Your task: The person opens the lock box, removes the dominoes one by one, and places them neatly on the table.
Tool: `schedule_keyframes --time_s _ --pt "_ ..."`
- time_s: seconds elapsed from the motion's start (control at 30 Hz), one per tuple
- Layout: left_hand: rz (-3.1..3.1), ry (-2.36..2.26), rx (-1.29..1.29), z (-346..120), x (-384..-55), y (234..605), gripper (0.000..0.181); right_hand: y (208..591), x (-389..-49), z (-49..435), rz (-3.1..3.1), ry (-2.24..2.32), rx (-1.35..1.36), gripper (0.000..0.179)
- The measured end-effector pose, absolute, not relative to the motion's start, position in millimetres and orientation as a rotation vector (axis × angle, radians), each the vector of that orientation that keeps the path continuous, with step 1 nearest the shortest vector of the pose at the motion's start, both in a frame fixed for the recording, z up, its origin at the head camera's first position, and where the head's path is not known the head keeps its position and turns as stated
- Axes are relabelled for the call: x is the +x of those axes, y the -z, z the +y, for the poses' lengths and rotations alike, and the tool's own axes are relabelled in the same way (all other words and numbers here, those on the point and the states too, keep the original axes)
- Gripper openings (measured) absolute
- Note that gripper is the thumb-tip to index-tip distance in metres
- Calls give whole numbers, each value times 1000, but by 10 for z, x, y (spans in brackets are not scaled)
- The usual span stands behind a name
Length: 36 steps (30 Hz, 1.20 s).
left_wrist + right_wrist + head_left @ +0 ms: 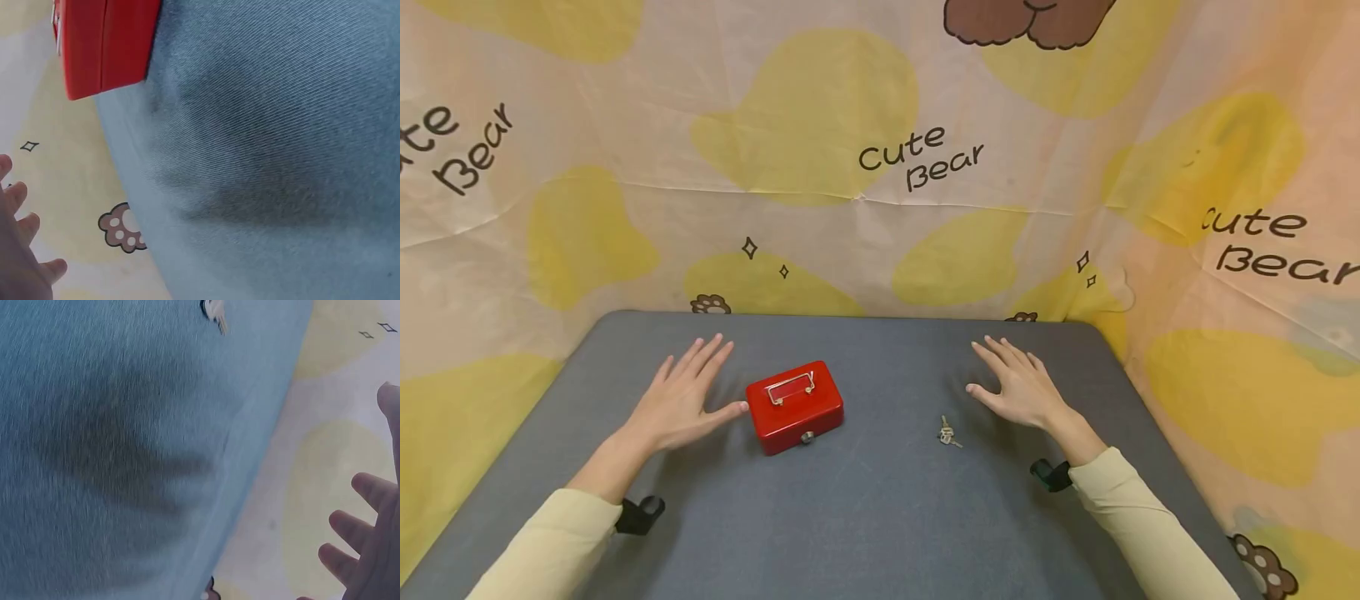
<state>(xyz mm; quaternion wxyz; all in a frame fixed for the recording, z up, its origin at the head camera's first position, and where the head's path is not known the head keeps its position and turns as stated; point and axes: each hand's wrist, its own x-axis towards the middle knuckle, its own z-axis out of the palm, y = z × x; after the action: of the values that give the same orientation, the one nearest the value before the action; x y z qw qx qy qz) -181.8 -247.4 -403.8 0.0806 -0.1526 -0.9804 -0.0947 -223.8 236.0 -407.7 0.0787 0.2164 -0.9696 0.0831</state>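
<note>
Red box (797, 410): stood on the grey bench (880, 517), lid down, lock (807, 437) on the wall facing me; served as landmark.
Key bunch (947, 434): lay on the bench to the right of the red box, well apart from it.
My left hand (676, 408): hung left of the red box, fingers spread, holding nothing; the thumb tip was just beside the box, and I could not confirm contact.
My right hand (1018, 383): hung right of the red box, farther right than the key bunch, fingers extended, thumb apart, holding nothing.
Box handling: I judged the shell stiff, probably painted metal, fairly light, and slick on its glossy faces.
Box hold points: the wire handle (790, 388) on the lid appeared suited to lifting; the opposite side walls appeared suited to steadying.
Key handling: I judged the keys light, rigid and thin, calling for a fingertip pinch at a key head.
Bench edges: the far edge ran behind the red box, with patterned cloth (805, 117) beyond; the side edges lay outside both my hands.
Room for moving: the widest stretches lay in front of the red box and between it and the key bunch; on its left, my thumb limited the gap.
</note>
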Motion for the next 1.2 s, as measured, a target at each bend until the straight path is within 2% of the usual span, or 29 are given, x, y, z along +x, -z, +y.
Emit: schedule_keyframes --time_s 1.2 --pt "-2917 964 -299 -2284 -1739 4403 96 4515 -2081 1594 -2841 -680 783 60"
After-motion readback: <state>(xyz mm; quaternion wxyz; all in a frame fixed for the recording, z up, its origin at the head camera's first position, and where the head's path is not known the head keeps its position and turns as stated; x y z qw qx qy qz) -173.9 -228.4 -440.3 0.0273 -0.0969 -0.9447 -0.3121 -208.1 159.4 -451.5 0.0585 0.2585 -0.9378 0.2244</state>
